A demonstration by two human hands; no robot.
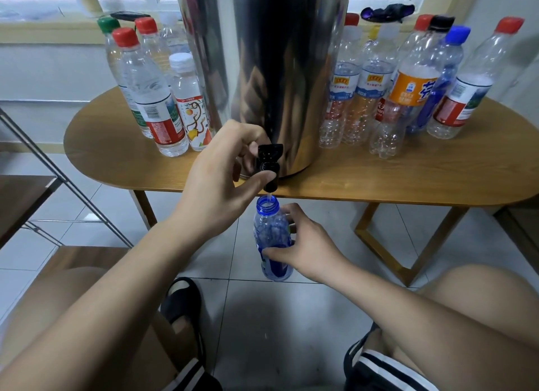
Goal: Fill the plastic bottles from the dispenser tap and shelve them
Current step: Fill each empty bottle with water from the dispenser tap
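Pinching the black tap (269,166) at the foot of the steel dispenser (277,55) with the left hand (221,169), thumb beneath the spout and curled fingers (233,134) over the lever. Gripping the blue bottle (272,236) with the right hand (303,245), fingers (291,213) wrapped round the far side of its body, thumb across the front. Held upright and uncapped, off the worktop (379,175) and just below its front edge, open mouth directly under the spout. Thin stream of water (269,197) dropping from spout into neck.

Standing at the middle of the worktop, close to the front edge, with the tap overhanging that edge. Toward the left end, just beside the dispenser, a cluster of capped bottles (154,99) with red, green and white caps. Toward the right end, a larger group of bottles (408,84), clear and blue, capped in red, blue, black and white, several dented. Off the left end, a metal-framed shelf rack (17,198) with wooden boards, on the tiled floor (277,317).
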